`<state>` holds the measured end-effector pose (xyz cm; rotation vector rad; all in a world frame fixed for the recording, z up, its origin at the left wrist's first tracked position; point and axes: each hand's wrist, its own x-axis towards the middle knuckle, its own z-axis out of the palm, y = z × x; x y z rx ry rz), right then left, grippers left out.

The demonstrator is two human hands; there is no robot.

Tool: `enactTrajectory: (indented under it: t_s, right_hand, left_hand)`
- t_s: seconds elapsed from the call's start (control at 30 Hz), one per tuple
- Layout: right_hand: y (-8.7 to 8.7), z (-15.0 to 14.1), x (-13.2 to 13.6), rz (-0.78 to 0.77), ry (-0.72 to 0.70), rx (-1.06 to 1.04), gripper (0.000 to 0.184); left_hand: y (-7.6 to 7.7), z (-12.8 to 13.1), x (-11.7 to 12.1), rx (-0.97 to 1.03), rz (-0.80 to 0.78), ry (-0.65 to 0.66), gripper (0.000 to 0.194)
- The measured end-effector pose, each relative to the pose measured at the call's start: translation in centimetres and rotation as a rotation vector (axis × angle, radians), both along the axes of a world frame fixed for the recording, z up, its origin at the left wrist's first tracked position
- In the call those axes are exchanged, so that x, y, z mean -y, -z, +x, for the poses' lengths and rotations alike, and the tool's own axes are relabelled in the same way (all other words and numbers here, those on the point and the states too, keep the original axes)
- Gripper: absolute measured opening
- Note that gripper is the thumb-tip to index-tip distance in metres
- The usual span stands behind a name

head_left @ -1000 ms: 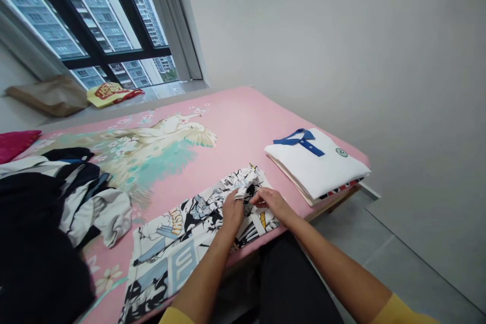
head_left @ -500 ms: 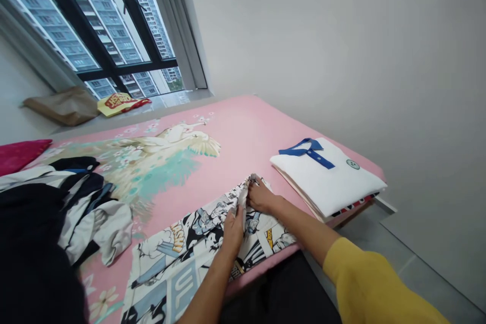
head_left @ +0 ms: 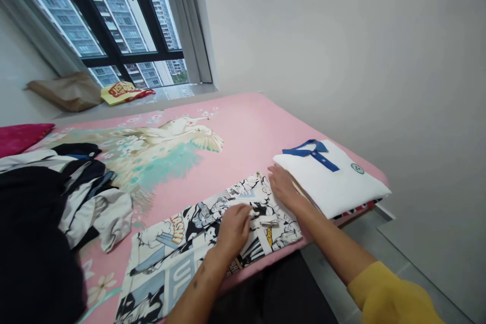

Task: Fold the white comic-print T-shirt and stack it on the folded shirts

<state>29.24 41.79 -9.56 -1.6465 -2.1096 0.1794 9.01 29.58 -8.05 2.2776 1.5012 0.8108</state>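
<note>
A comic-print garment (head_left: 197, 243) lies flat along the near edge of the pink bed sheet (head_left: 235, 131). My left hand (head_left: 233, 228) rests on its middle, fingers curled down onto the cloth next to a white drawstring (head_left: 268, 221). My right hand (head_left: 283, 187) lies flat with fingers stretched on the garment's right end, close to a folded white polo shirt with a blue collar (head_left: 330, 177) that tops a small stack.
A heap of dark and white clothes (head_left: 64, 202) covers the left of the bed. A red cushion (head_left: 21, 136) lies far left. A brown paper bag (head_left: 68, 92) and a yellow bag (head_left: 125, 92) sit on the window sill. A wall runs along the right.
The bunched right end of the garment has been laid flat. My right hand has slid right toward the polo shirt and opened; my left hand has moved down a little onto the cloth.
</note>
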Motion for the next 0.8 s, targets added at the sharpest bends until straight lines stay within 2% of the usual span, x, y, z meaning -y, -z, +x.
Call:
enactTrajectory:
  t_s: [0.07, 0.13, 0.23, 0.3, 0.33, 0.4, 0.47, 0.53, 0.57, 0.67, 0.8]
  right_hand:
    - [-0.6, -2.4, 1.0, 0.038, -0.094, -0.025, 0.047]
    - [-0.3, -4.8, 2.2, -0.005, -0.196, 0.004, 0.048]
    - [1.5, -7.0, 4.0, -0.156, -0.271, 0.111, 0.059]
    - [3.0, -7.3, 4.7, -0.207, -0.269, 0.182, 0.065]
    - [3.7, -7.2, 4.9, -0.213, -0.268, 0.211, 0.066]
    - [4.7, -6.8, 4.7, -0.212, -0.270, 0.255, 0.067]
    - [5.3, -6.5, 4.4, -0.203, -0.282, 0.258, 0.067]
    - [5.2, -6.5, 4.3, -0.185, -0.287, 0.217, 0.066]
    - [5.0, -6.5, 4.4, -0.173, -0.275, 0.169, 0.065]
    - [3.3, -6.5, 5.9, -0.094, -0.202, -0.107, 0.058]
    - [0.3, -5.9, 10.7, -0.004, -0.096, -0.533, 0.046]
  left_hand:
    - [0.7, -1.6, -0.3, -0.126, 0.006, -0.114, 0.039]
    - [1.4, -2.9, -0.1, -0.277, -0.091, -0.147, 0.050]
    - [2.0, -4.4, 1.5, -0.390, -0.183, -0.060, 0.065]
    - [2.1, -5.9, 3.2, -0.389, -0.154, -0.023, 0.065]
    - [2.0, -7.0, 4.2, -0.384, -0.127, -0.055, 0.063]
    - [1.9, -9.9, 6.4, -0.374, -0.067, -0.264, 0.056]
    - [1.6, -13.7, 9.0, -0.365, -0.031, -0.584, 0.051]
    - [1.2, -17.6, 11.7, -0.357, -0.112, -0.864, 0.052]
    - [0.9, -19.3, 12.8, -0.354, -0.188, -0.953, 0.052]
    - [0.2, -22.7, 15.0, -0.340, -0.418, -1.043, 0.053]
    - [0.2, -23.4, 14.5, -0.284, -0.555, -1.066, 0.063]
